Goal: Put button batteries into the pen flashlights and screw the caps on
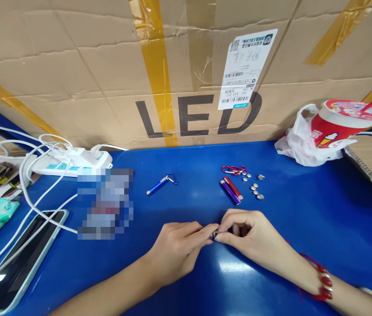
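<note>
My left hand (181, 248) and my right hand (248, 232) meet near the middle of the table. Both are closed, their fingertips pinching a small dark and silvery part (214, 235), mostly hidden by the fingers. Just beyond them a purple metal tube (229, 192) and a red metal tube (234, 188) lie side by side. Red carabiner clips (233, 170) lie behind the tubes, and several button cells (254, 188) are scattered to their right with a small spring-like metal piece (261, 177). A blue mini flashlight (158, 184) with a blue carabiner lies further left.
At left, a white power strip (57, 166) trails white cables over a phone (17, 263) and a blurred-out object (108, 204). A red cup (340, 125) in a plastic bag stands at back right, near a cardboard piece (370, 171). A large carton (100, 74) walls the blue table's back.
</note>
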Action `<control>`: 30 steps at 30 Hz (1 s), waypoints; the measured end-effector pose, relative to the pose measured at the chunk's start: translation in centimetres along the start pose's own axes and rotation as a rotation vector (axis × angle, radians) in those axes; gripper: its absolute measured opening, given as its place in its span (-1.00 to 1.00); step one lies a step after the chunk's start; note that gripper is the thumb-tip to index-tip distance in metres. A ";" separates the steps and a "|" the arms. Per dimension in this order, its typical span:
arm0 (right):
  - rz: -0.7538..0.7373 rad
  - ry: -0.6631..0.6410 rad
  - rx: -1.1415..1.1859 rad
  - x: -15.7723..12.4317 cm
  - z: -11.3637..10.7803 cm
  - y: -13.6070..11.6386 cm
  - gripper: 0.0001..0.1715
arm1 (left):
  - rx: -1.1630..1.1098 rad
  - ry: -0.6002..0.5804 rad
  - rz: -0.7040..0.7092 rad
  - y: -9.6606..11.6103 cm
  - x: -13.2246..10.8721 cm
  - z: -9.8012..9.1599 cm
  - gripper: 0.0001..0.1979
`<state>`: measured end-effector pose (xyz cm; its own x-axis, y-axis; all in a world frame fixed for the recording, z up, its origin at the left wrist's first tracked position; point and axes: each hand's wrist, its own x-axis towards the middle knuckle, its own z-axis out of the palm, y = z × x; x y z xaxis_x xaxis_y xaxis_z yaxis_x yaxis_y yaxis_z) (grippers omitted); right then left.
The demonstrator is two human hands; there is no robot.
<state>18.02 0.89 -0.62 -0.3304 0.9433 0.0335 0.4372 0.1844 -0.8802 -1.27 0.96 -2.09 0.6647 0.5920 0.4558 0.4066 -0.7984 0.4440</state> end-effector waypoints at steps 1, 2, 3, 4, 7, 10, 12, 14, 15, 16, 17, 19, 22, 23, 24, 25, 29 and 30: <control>0.019 -0.005 0.006 0.0 0.0 -0.1 -0.85 | 0.010 0.009 0.006 0.0 0.0 0.0 -0.76; 0.029 -0.008 0.010 0.0 0.0 -0.1 -0.84 | 0.017 0.014 0.008 0.1 0.0 0.1 -0.76; 0.035 -0.010 0.012 -0.1 0.1 -0.1 -0.83 | 0.021 0.017 0.005 0.1 0.0 0.1 -0.77; 0.035 -0.009 0.011 -0.1 0.1 -0.2 -0.82 | 0.024 0.019 -0.002 0.1 0.0 0.1 -0.77; 0.011 0.012 -0.008 -0.1 0.2 -0.2 -0.81 | 0.027 0.035 -0.041 0.3 0.2 0.0 -0.80; -0.070 0.047 -0.047 -0.2 0.2 -0.1 -0.80 | 0.023 0.034 -0.079 0.4 0.3 -0.1 -0.80; -0.155 0.078 -0.082 -0.3 0.0 0.0 -0.81 | 0.005 0.021 -0.103 0.5 0.3 -0.2 -0.80; -0.245 0.121 -0.123 -0.4 -0.2 0.0 -0.83 | -0.023 0.007 -0.134 0.5 0.3 -0.3 -0.80; -0.286 0.144 -0.142 -0.5 -0.3 0.0 -0.84 | -0.036 0.003 -0.151 0.5 0.3 -0.3 -0.79; -0.322 0.163 -0.160 -0.6 -0.4 0.0 -0.85 | -0.048 -0.001 -0.164 0.5 0.3 -0.3 -0.79; -0.353 0.176 -0.178 -0.6 -0.6 -0.1 -0.85 | -0.059 -0.004 -0.171 0.5 0.3 -0.3 -0.78; -0.402 0.180 -0.207 -0.7 -0.7 -0.1 -0.83 | -0.080 -0.003 -0.165 0.5 0.3 -0.4 -0.79; -0.450 0.163 -0.248 -0.8 -0.9 -0.1 -0.82 | -0.126 -0.004 -0.151 0.6 0.3 -0.4 -0.81; -0.464 0.160 -0.259 -0.8 -0.9 -0.1 -0.83 | -0.140 -0.006 -0.152 0.6 0.3 -0.4 -0.81; -0.475 0.159 -0.268 -0.8 -0.9 -0.1 -0.83 | -0.151 -0.008 -0.153 0.6 0.3 -0.5 -0.81; -0.482 0.158 -0.276 -0.8 -0.9 -0.1 -0.83 | -0.156 -0.010 -0.156 0.7 0.3 -0.5 -0.81; -0.493 0.152 -0.289 -0.8 -1.0 -0.2 -0.78 | -0.141 -0.006 -0.134 0.7 0.3 -0.4 -0.80; -0.492 0.157 -0.290 -0.8 -0.9 -0.2 -0.78 | -0.140 -0.006 -0.123 0.7 0.3 -0.4 -0.80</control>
<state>18.97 0.34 0.02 -0.4339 0.7533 0.4942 0.4819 0.6575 -0.5792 -1.07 0.65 -1.36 0.6189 0.6834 0.3872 0.3943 -0.6966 0.5994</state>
